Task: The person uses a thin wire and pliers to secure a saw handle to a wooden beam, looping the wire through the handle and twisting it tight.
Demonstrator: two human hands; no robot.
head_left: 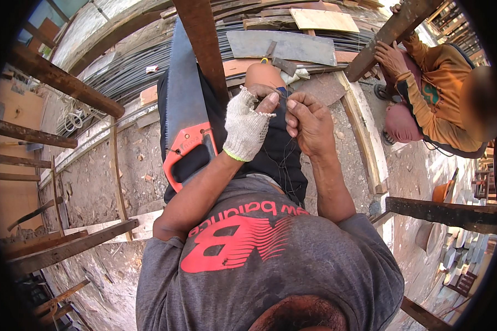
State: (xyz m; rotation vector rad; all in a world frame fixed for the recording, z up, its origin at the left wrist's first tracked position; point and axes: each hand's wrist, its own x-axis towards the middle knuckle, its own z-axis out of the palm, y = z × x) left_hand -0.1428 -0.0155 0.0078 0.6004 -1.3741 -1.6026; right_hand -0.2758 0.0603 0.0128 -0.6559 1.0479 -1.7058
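My left hand [247, 118], in a white knit glove with bare fingertips, pinches thin dark wire in front of my chest. Close beside it, my right hand [310, 122] is bare, thumb and fingers closed on the same wire. Loose strands of the wire [285, 165] dangle below, over my dark trousers. A handsaw [183, 105] with a grey toothed blade and an orange handle rests along my left thigh, left of the gloved hand. Past my knee lies a dark metal tool head [283, 66]; its kind is unclear.
Long steel rods [132, 88], boards and a grey sheet [281, 46] lie ahead. Wooden beams [201, 44] cross at several heights around me. On the right a crouching person in an orange top [447, 94] grips a slanted beam [389, 38]. White rope [72, 116] lies left.
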